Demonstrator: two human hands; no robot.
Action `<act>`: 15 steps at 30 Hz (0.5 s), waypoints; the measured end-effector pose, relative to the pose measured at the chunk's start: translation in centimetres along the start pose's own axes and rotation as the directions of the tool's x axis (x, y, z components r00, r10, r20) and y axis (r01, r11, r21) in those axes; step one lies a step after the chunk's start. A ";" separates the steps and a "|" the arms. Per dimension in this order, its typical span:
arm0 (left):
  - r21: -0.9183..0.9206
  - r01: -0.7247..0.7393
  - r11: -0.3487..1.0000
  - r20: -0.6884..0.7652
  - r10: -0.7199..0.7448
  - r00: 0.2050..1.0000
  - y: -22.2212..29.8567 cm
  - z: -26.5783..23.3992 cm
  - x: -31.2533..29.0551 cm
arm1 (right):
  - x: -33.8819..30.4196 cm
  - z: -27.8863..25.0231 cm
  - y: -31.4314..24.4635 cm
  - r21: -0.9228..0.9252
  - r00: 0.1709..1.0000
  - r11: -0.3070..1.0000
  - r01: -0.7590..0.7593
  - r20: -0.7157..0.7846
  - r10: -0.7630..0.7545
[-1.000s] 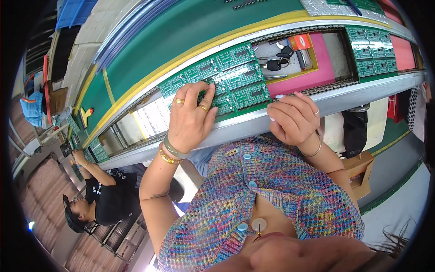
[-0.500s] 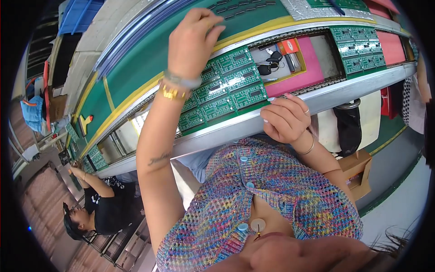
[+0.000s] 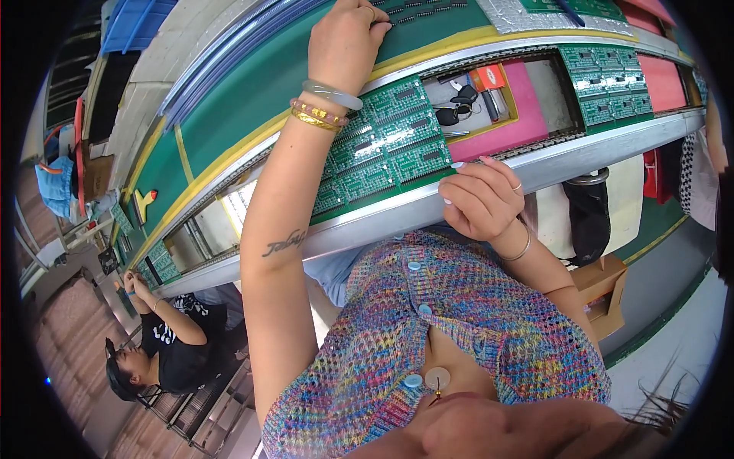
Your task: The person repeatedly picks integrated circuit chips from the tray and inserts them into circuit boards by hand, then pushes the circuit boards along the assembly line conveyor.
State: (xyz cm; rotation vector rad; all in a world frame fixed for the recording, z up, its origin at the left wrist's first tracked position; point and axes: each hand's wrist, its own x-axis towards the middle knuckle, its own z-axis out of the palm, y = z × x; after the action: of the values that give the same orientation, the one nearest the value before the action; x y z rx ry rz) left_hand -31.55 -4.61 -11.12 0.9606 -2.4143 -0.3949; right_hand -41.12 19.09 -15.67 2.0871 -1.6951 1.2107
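My left hand (image 3: 348, 46) reaches over the far side of the line, onto the green work surface. Its thumb and fingers are closed together at the near end of rows of black IC chips (image 3: 424, 11); whether a chip is between the fingertips is hidden. Below that forearm lies a green panel of circuit boards (image 3: 378, 145) with black chips on it, set between the metal rails. My right hand (image 3: 485, 197) is curled closed at the near metal rail (image 3: 558, 151), beside the panel's right corner. What it holds, if anything, is hidden under the fingers.
Right of the panel sits a pink tray (image 3: 527, 99) with keys (image 3: 456, 111) and a red box (image 3: 487, 76). Another circuit-board panel (image 3: 608, 84) lies farther right. Long blue-grey tubes (image 3: 222, 69) run along the far left. A co-worker (image 3: 180, 344) in black sits at left.
My left hand has moved farther away and slightly right, its fingertips now at the chips. My right hand stays put. The co-worker's hands have shifted slightly.
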 end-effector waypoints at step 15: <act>-0.031 0.007 1.000 0.136 -0.003 0.991 4.3 -4.9 -15.5 | 0.3 -0.7 0.1 0.007 0.998 1.000 -0.001 0.056 0.000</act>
State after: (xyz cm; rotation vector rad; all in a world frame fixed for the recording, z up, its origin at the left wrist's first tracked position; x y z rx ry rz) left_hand -21.56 8.93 -10.62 0.9547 -2.5195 -0.5135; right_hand -41.54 19.28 -15.09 2.1440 -1.7170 1.1713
